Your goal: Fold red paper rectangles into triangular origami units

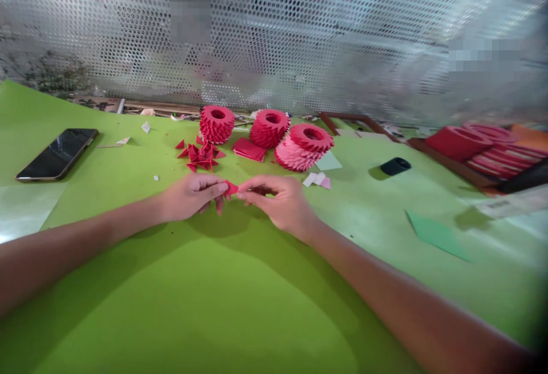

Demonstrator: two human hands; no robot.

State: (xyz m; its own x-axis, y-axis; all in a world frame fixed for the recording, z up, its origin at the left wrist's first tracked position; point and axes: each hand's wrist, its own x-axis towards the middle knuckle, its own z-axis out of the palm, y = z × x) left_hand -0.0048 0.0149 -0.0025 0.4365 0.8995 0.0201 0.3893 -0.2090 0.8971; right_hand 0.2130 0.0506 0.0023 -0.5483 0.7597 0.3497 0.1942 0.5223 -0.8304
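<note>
Pinching a small folded red paper piece [231,188] from both sides, the left hand [190,196] and right hand [278,205] pressed it between their fingertips, the piece sitting in the narrow gap between them, over a green table [240,311]. Loose red folded triangles [200,156] lay just ahead, beside red origami rings [217,124].
</note>
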